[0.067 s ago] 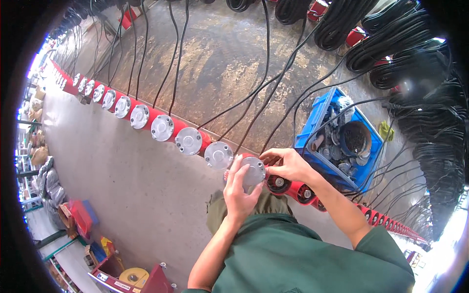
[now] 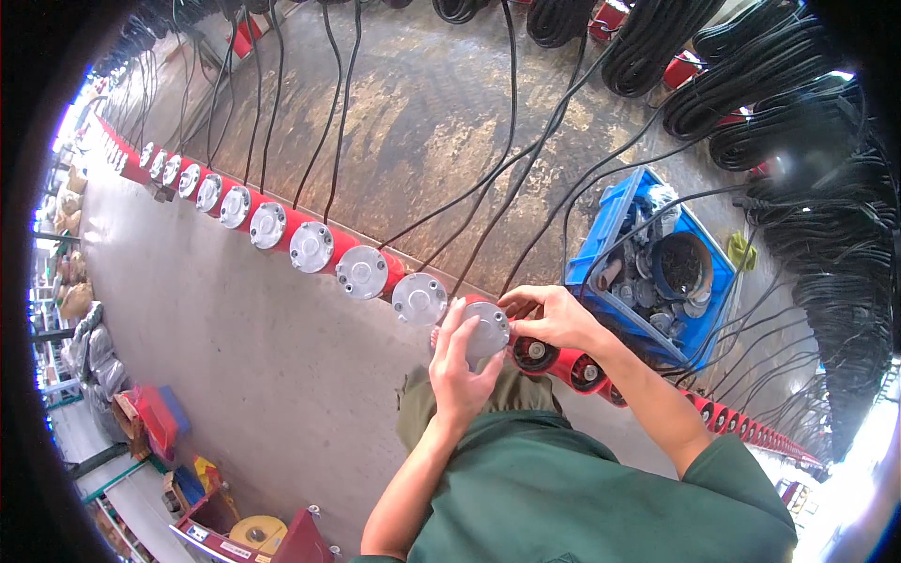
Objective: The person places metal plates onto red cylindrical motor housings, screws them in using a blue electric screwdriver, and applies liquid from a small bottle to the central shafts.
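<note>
One silver cover (image 2: 487, 332) in grip of left hand (image 2: 457, 373), hold of right hand (image 2: 566, 325) unclear, blue crate (image 2: 722, 276) beyond

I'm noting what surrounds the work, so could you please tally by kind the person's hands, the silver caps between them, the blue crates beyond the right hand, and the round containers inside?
Hands: 2 (left hand, right hand)
Silver cap between them: 1
Blue crate: 1
Round container inside it: 1
Total: 5

The left hand (image 2: 458, 380) cups a pale round cover (image 2: 490, 331) while the right hand (image 2: 560, 320) seems to touch it.
</note>
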`<action>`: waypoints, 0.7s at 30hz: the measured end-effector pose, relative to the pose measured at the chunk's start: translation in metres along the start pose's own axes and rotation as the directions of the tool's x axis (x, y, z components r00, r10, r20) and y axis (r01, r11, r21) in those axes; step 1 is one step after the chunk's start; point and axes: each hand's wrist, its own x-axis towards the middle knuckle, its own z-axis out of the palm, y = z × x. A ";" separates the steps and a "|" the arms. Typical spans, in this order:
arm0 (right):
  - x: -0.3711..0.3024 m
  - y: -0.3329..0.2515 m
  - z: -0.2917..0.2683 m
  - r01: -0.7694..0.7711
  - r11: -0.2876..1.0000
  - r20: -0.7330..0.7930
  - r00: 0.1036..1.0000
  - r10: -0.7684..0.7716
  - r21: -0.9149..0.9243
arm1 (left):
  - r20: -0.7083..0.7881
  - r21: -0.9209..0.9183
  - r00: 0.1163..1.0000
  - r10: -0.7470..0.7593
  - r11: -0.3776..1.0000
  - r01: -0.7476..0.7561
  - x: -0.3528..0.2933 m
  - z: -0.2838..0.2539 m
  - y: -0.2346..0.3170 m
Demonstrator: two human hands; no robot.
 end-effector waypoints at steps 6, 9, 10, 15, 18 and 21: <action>-0.002 0.005 -0.007 0.002 0.996 0.046 0.999 -0.006 0.085 | 0.023 0.024 0.999 0.037 0.999 -0.038 -0.003 0.002 -0.011; -0.008 0.009 -0.002 -0.017 0.995 -0.014 1.000 0.019 0.099 | 0.026 0.049 0.998 0.065 0.997 -0.066 -0.003 0.001 -0.013; -0.011 0.009 -0.001 -0.017 0.994 -0.067 0.997 0.024 0.108 | 0.044 0.083 0.996 0.076 0.993 -0.079 -0.003 0.000 -0.012; -0.033 0.002 -0.001 0.063 0.995 -0.408 0.913 -0.026 0.077 | -0.019 0.116 0.989 0.148 0.983 -0.145 0.008 -0.039 0.045; -0.052 0.011 -0.031 0.089 0.992 -0.747 0.652 -0.127 -0.091 | -0.335 -0.050 0.904 0.266 0.953 -0.299 0.016 -0.108 0.104; -0.059 0.034 -0.066 0.094 0.996 -0.814 0.578 -0.062 -0.009 | -0.620 -0.068 0.696 0.362 0.859 -0.508 0.006 -0.194 0.197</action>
